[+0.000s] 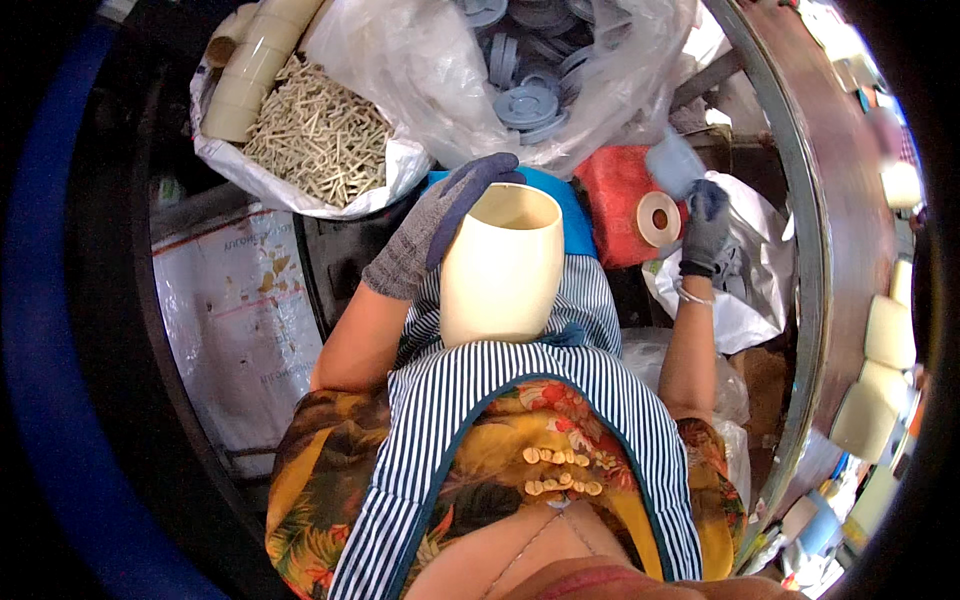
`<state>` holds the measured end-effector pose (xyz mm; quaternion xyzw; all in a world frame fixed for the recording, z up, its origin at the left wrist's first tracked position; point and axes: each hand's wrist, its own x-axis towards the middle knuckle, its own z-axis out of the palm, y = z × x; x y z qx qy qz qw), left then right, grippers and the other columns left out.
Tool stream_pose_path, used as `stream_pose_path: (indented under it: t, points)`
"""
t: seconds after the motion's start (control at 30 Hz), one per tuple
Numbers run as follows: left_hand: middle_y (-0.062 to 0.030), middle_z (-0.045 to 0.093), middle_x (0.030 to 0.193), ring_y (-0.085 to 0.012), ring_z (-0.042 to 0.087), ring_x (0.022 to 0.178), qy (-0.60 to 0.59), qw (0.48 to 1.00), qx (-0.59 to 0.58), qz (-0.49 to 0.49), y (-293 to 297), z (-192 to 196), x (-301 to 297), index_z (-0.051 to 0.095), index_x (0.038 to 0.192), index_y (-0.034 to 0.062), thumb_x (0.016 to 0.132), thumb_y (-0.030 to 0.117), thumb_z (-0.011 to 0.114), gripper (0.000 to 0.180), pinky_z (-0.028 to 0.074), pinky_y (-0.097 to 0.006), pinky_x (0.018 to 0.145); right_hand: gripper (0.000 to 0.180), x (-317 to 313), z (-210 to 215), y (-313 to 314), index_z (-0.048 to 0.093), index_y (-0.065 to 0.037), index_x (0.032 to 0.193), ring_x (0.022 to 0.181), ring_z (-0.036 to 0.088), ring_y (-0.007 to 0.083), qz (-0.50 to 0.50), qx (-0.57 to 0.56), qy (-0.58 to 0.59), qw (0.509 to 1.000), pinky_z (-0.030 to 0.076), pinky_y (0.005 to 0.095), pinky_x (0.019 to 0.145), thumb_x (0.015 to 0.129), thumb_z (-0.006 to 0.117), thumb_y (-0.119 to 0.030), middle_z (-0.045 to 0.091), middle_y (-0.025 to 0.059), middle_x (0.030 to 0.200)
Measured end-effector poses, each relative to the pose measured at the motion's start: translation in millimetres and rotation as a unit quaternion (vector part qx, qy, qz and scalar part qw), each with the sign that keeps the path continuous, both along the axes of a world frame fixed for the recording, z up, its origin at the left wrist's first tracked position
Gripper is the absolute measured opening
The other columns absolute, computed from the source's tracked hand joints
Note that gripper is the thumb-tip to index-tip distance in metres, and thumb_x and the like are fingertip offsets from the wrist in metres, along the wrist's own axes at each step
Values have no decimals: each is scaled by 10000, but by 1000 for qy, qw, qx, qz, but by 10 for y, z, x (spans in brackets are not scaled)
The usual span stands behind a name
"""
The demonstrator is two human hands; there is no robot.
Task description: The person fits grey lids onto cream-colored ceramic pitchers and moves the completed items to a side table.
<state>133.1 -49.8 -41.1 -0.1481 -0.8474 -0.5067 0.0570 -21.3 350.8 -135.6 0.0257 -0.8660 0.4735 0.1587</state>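
Ahead of me: a white sack (300,190) full of small cream pegs, a clear bag (540,80) of grey round discs beside it
To my left: a flattened cardboard sheet (235,330) lying on the floor
To my right: a curved brown worktable (850,220) with a metal rim, cream cups (885,340) standing on it
Light: bright, even, strongest at my upper right

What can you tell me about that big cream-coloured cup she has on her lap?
The cream cup is a tall, smooth, tumbler-like vessel, seemingly plastic, slightly wider at the rim than at the base. It stands upright with its mouth open and looks empty inside. Its base rests on the striped apron over the person's lap. The gloved left hand holds it by the rim and upper side. The right hand does not touch it.
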Motion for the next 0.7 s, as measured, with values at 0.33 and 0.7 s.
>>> stream_pose_path:
  t: [0.33, 0.7]
  points:
    - [-199, 548, 1314, -242, 571, 1181, -288, 849, 443, -21, 36, -157, -102, 371, 1411, -25, 1028, 526, 134, 712, 475, -354, 1004, 287, 411, 1087, -1792, 606, -67, 1135, 505, 408, 36, 297, -241, -383, 841, 318, 179, 441, 965, 567, -294, 520, -48, 732]
    - [-156, 611, 1237, -212, 574, 1158, -188, 959, 212, -5, -32, 68, -104, 504, 1331, 9, 1033, 498, 83, 710, 427, -327, 1037, 338, 270, 891, -1844, 614, -6, 1153, 570, 497, 61, 301, -234, -377, 844, 390, 201, 481, 924, 618, -254, 608, 7, 777]
